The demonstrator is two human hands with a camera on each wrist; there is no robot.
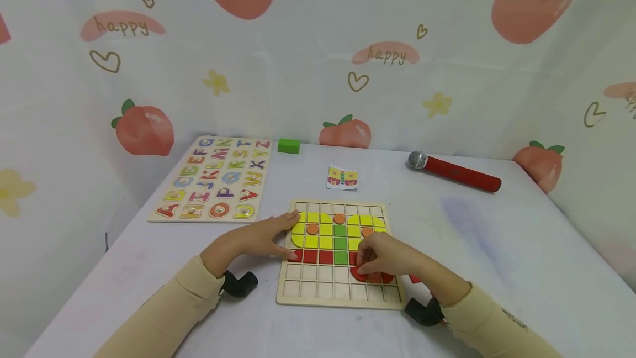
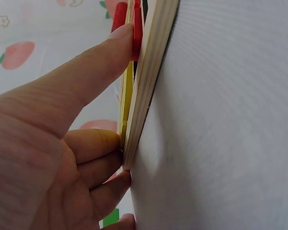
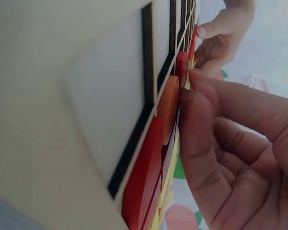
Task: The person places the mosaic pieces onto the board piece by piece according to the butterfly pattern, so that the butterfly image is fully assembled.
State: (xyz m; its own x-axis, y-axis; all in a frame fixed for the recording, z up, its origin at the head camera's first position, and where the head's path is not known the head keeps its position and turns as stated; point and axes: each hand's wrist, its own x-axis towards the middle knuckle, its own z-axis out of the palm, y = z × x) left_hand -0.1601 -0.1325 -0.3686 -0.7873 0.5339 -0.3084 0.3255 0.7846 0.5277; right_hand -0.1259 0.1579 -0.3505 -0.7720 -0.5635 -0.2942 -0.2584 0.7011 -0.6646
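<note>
A square wooden grid board (image 1: 318, 290) lies on the table, partly filled with yellow, green, red and orange tiles. My left hand (image 1: 263, 238) rests at the board's left side, fingers extended along the edge. Its thumb (image 2: 98, 64) touches a red tile (image 2: 137, 40) at the end of a red row. Over the board's lower right my right hand (image 1: 390, 253) pinches a rounded red tile (image 1: 356, 274) between thumb and forefinger, low in its cell. Beside that tile are an orange disc (image 3: 168, 110) and another red tile (image 3: 144, 177). Part of the red row is hidden under the right hand.
A small butterfly picture card (image 1: 342, 178) lies behind the board. To the left is an alphabet puzzle board (image 1: 211, 181), with a green block (image 1: 289, 146) near it. A red microphone (image 1: 454, 172) lies back right. One red piece (image 1: 414, 279) shows beside the right wrist.
</note>
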